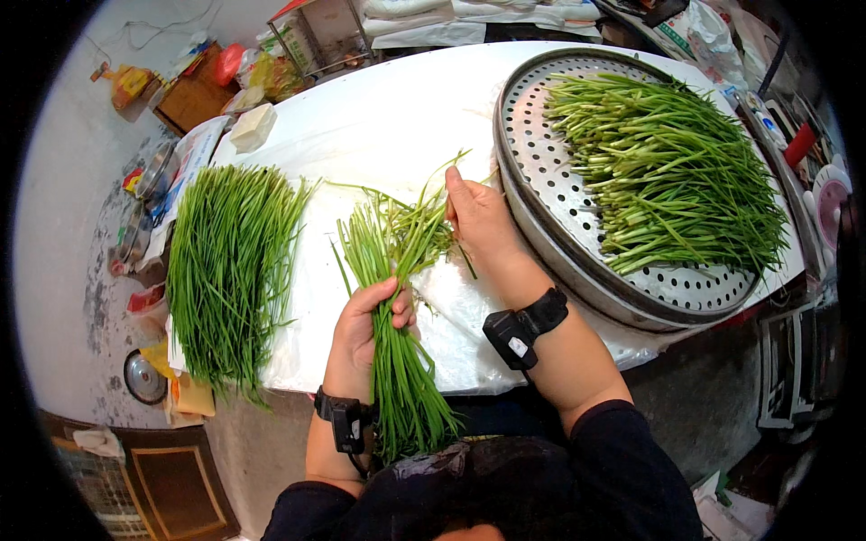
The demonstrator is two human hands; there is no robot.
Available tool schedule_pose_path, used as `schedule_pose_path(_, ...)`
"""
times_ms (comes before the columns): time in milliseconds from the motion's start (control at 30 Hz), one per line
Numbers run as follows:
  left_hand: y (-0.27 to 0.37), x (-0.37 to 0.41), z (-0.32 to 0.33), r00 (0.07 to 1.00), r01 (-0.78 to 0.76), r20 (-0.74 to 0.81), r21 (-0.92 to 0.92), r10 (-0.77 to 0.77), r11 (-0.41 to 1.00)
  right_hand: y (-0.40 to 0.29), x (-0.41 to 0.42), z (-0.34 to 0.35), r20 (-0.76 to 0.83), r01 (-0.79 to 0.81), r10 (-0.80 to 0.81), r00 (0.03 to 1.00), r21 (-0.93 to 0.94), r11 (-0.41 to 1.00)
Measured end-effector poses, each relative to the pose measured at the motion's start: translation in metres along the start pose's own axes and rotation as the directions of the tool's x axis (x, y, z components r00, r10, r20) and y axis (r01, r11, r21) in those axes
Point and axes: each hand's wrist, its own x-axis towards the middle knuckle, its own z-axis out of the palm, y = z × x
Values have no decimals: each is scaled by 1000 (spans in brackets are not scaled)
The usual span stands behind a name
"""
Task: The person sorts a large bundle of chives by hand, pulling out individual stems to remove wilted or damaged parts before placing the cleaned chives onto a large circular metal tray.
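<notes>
My left hand (369, 314) is closed around a bunch of garlic chives (406, 379), whose pale stem ends point away from me and whose green leaves hang towards my body. At the upper right of this bunch, my right hand (477, 209) has its thumb and fingers pinched together on a few thin stems. Small loose leaves and trimmings (436, 240) lie behind and beside the stems. A large pile of chives (230, 270) rests on the table to the left. On the right, another pile of chives (676, 169) lies in a round perforated metal steamer tray (541, 142).
The white table (379, 95) is partly covered by clear plastic sheeting. A small pale block-like item (254, 128) sits at its far left corner. Bowls and bags stand along the left wall. White sacks (426, 20) lie beyond the far edge.
</notes>
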Motion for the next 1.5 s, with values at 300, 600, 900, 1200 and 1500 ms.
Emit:
schedule_pose_path(300,4,-1,-7,999,-30,15,-78,31,997,-4,-12,14,150,386,-485,861,-814,433)
schedule_pose_path(600,2,2,-17,998,-39,40,-145,45,989,-9,-15,16,93,26,-19,996,-82,996)
schedule_pose_path(900,3,2,-1,994,-47,-101,-78,39,996,-11,-19,19,229,-202,98,969,493,846)
schedule_pose_path(1200,0,7,1,990,-26,-140,65,35,998,-17,-32,30,290,-239,197,937,117,964)
schedule_pose_path(1500,-3,12,-6,975,-99,-206,-40,89,994,-9,-25,28,209,-221,181,961,183,958)
